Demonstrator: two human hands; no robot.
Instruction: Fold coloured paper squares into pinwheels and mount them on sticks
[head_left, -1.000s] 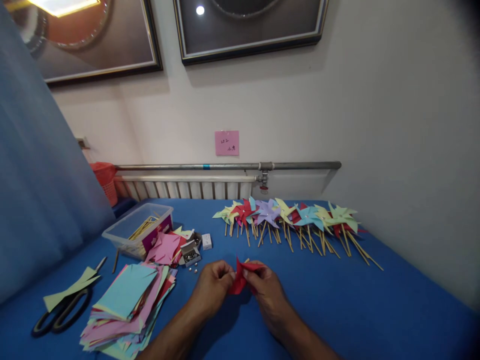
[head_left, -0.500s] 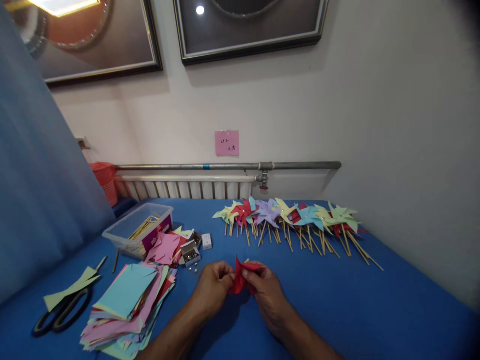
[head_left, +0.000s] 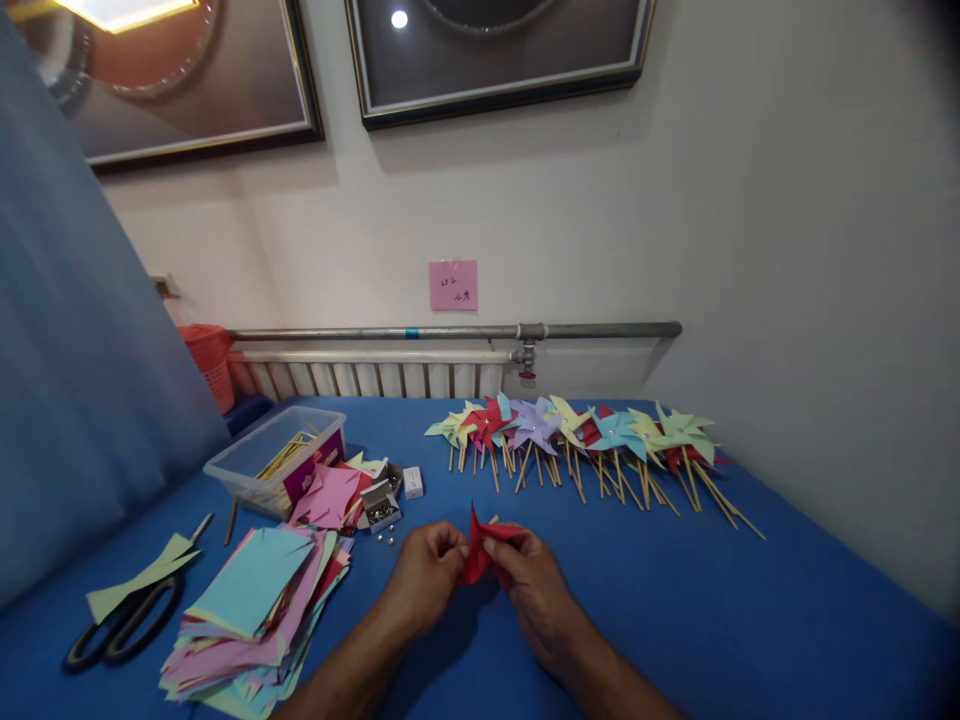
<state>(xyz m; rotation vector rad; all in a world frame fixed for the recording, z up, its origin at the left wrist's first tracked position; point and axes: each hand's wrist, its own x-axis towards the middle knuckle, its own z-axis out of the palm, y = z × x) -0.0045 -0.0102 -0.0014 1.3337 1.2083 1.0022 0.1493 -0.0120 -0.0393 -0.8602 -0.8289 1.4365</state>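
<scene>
A red paper pinwheel [head_left: 475,556], partly folded with one point standing up, is held between both hands over the blue table cover. My left hand [head_left: 429,568] pinches its left side, fingers closed. On the other side my right hand [head_left: 531,572] grips the paper between thumb and fingers. The tip of a light stick [head_left: 493,520] shows just behind the paper; the rest of it is hidden. Left of the hands, a small open box of metal pins [head_left: 381,510] stands with a few loose pins [head_left: 391,541] before it.
Finished pinwheels [head_left: 536,425] lie in a row at the back right. A stack of coloured paper [head_left: 251,580], black-handled scissors [head_left: 142,622] with a green scrap on top, cut pink paper [head_left: 330,495] and a clear plastic box [head_left: 225,466] of sticks occupy the left. Behind runs a radiator [head_left: 367,378].
Both hands stay in nearly the same place. The upright red paper point stands slightly higher and has shifted a little.
</scene>
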